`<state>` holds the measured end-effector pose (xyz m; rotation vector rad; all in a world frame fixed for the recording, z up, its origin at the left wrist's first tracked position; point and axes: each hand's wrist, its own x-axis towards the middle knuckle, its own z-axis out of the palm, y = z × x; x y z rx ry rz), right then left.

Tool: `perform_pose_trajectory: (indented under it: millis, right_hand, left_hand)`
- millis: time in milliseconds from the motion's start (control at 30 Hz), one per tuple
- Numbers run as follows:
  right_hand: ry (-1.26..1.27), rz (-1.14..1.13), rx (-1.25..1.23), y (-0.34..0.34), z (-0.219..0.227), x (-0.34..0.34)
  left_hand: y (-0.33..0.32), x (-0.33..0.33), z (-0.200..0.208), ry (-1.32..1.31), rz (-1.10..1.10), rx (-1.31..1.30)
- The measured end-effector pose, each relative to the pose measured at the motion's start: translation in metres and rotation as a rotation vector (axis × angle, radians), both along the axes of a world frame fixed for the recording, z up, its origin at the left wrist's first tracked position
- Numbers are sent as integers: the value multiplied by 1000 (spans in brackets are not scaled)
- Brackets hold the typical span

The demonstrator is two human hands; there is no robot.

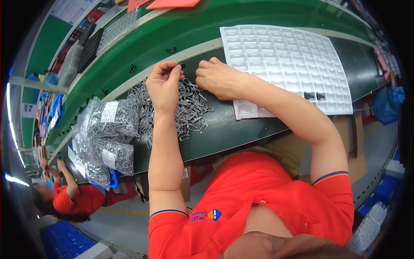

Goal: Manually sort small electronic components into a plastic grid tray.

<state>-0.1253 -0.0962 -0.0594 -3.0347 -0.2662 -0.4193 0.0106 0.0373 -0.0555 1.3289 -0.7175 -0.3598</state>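
My left hand (164, 86) is raised over a heap of loose grey metal loops (189, 105), thumb and fingers pinched together on a small black part (182, 66). Just to its right, my right hand (221, 80) hovers at the heap's edge with its fingers curled under. Whatever those fingers hold, if anything, is hidden. Beneath my right forearm lies a white moulded tray (276, 52) with rows of pockets. Two black parts (309, 96) sit in pockets near its near edge.
Clear bags of grey loops (114, 123) are piled left of the heap. Several black parts (171, 49) lie along the green belt (194, 36) beyond a pale rail. Stacked trays (116, 32) stand at the far left. Another person in a red shirt (77, 198) works at the left.
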Motion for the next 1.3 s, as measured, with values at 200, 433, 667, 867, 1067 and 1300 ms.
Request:
perform_pose_trajectory:
  millis: [200,433,667,867,1067,1300]
  right_hand:
    - [-230,-136,876,-4,12,-10]
    - [-452,-137,978,-11,-6,-4]
    - [-285,-273,1155,-9,2,-10]
    - [-224,-300,1202,-11,-3,-8]
    - [-175,-178,1225,-16,-1,-6]
    - [-199,-273,513,5,1,-35]
  left_hand:
    - [-1,-6,-2,131,-117,82]
    - [-6,-21,-1,241,-242,83]
    - [-7,-25,-2,224,-262,118]
    - [-3,-27,4,184,-255,162]
    - [5,-17,8,139,-382,187]
    - [-40,29,11,-534,-135,445]
